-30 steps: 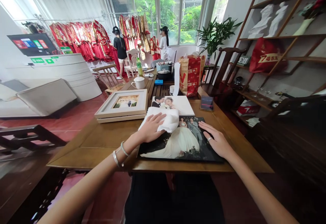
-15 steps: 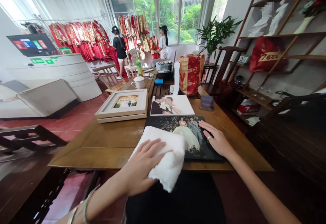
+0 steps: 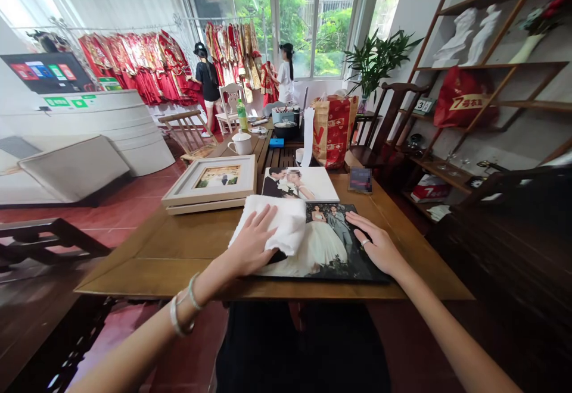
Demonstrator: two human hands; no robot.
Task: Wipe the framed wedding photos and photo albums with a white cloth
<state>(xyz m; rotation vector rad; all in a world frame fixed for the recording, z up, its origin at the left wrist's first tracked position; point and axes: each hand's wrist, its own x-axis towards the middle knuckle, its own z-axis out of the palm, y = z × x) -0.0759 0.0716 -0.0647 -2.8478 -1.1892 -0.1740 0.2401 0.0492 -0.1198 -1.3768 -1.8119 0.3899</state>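
A dark wedding photo panel (image 3: 333, 250) lies flat near the front edge of the wooden table (image 3: 187, 250). My left hand (image 3: 252, 244) lies flat with fingers stretched out on a folded white cloth (image 3: 279, 223), pressing it onto the panel's left part. My right hand (image 3: 379, 247) rests open and flat on the panel's right side, a ring on one finger. Just behind the panel lies a second, lighter photo panel (image 3: 308, 183). A framed photo (image 3: 212, 181) in a pale frame sits to the left of that.
A red paper bag (image 3: 333, 131), a white cup (image 3: 241, 143), a green bottle (image 3: 242, 116) and small items stand farther back on the table. Two people stand by a rack of red garments at the window. Shelves and a dark wooden chair are on the right.
My left hand drew the cloth down over the panel's front left corner, then pushed it back up to the panel's upper left. My right hand stayed put on the panel.
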